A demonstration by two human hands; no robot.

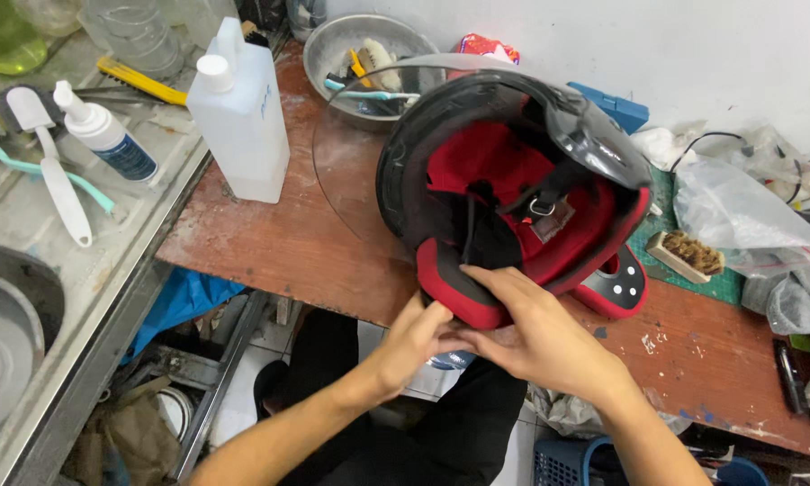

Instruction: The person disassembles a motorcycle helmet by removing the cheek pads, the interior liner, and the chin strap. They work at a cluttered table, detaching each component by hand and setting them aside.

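A black helmet [477, 108] with red inner padding lies upside down on the brown wooden table [270, 234], its clear visor [351, 171] flipped open to the left. My left hand [414, 337] pinches the lower edge of the red cheek pad [454, 288] at the helmet's near rim. My right hand [535, 333] lies over the same pad, fingers pressing on its front edge. A loose red pad with white dots [616, 288] rests on the table just right of the helmet.
A white plastic bottle [238, 108] stands left of the helmet, a metal bowl with brushes [360, 54] behind it. A brush [688, 252] and clear bag [738, 216] lie at right. A steel sink counter [54, 225] with a spray bottle [103, 130] lies left.
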